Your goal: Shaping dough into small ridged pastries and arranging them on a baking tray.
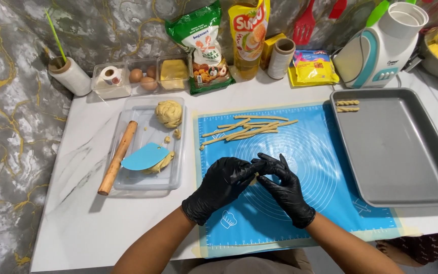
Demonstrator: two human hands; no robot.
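White marble-look counter [92, 167] against grey gold-veined marble wall [11, 101].

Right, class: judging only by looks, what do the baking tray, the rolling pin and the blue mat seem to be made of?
Baking tray: likely metal, a dull grey brushed sheen with rolled rim.
Rolling pin: apparently wood, matt tan with no shine.
Blue mat: probably silicone or a similar flexible sheet, thin, flat, smooth, printed with white circles.

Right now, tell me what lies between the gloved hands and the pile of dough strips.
In the head view, only bare blue mat separates the left hand and right hand from the dough strips; nothing else sits there.
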